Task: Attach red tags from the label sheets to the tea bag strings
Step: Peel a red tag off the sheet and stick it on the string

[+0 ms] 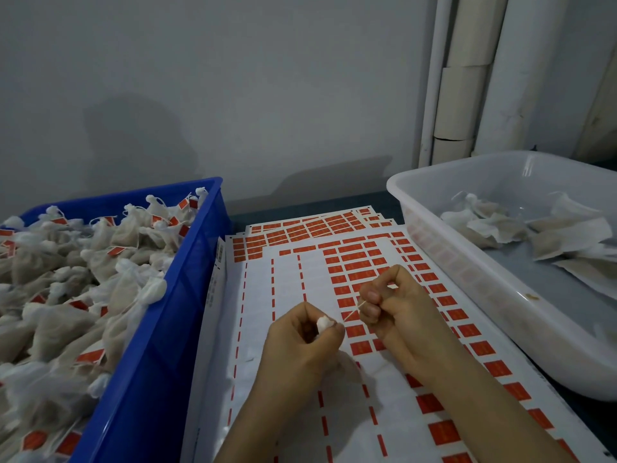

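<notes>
My left hand [300, 342] grips the white gathered top of a tea bag [324, 324] above the label sheets. A thin string [352, 312] runs taut from that bag to my right hand [390, 305], whose fingers pinch its far end. A bit of red shows at my right thumb; whether it is a tag I cannot tell. Both hands hover over the top label sheet [290, 289], whose left part is peeled white while red tags [357, 259] fill its right part.
A blue crate [173, 295] on the left is heaped with tagged tea bags [83, 262]. A white tub [467, 262] on the right holds a few untagged bags [541, 228]. More label sheets [317, 225] lie fanned behind. A grey wall and white pipes stand at the back.
</notes>
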Available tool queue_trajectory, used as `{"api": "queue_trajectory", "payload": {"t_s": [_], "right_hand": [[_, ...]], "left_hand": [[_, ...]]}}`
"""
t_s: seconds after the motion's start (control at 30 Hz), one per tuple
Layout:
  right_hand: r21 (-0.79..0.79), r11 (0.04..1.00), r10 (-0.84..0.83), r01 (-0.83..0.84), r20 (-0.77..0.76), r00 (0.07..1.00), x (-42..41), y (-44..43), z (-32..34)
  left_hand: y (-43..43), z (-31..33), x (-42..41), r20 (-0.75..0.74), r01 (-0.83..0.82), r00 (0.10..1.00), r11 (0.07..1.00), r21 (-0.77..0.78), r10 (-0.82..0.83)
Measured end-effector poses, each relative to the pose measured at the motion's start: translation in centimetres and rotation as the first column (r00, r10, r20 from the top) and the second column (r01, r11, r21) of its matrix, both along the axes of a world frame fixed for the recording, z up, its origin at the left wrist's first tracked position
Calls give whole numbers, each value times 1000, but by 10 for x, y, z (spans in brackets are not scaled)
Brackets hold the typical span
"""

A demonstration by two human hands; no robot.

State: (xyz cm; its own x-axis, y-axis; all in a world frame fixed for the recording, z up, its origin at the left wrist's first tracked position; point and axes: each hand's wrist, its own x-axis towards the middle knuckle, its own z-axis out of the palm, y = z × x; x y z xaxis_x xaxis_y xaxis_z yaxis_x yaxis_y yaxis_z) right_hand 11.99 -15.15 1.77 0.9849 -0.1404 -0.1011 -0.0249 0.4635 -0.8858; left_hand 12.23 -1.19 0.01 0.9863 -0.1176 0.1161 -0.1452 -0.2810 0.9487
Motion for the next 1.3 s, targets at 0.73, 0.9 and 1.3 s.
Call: {"api": "queue_trajectory", "payload": {"t_s": [0.73, 0.9, 1.3], "right_hand": [[-569, 819, 11, 73, 143, 990, -3, -6, -7], [-601, 788, -1, 130, 209, 978, -4, 0, -9], [-580, 814, 141, 6, 208, 968, -6, -3, -2]], "left_hand": [[7, 9, -1, -221, 302, 929, 953, -6, -296], [13, 10, 0, -290, 424, 872, 905, 42, -395], [8, 14, 1, -236, 208, 916, 887, -413, -325]]}}
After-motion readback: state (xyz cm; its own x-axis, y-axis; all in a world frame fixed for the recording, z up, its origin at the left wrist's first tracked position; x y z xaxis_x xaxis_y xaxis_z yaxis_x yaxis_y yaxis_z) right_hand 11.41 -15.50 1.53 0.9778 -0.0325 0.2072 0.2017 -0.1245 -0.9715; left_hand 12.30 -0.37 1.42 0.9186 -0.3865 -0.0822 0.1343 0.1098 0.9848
